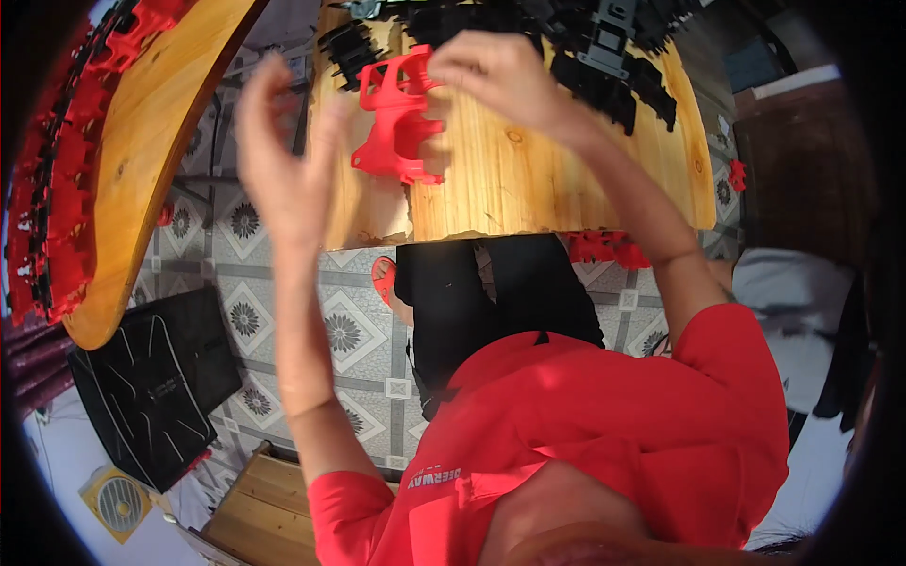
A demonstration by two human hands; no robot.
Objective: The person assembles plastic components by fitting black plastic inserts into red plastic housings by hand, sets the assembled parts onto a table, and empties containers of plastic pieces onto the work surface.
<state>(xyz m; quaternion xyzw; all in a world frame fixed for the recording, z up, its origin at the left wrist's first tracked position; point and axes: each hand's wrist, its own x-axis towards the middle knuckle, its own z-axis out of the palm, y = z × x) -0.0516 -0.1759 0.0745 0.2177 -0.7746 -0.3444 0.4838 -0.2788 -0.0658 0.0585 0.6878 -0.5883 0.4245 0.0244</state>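
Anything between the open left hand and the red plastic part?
Nothing. In the head view the left hand is open beside the red part, held by the right hand; only wooden table shows behind the gap.

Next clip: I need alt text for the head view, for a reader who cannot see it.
The right hand holds a red plastic frame part over a wooden table, while the left hand is raised open beside it, touching nothing. Black plastic parts are heaped at the table's far edge, red ones line a second wooden table at left, and patterned floor tiles show below.
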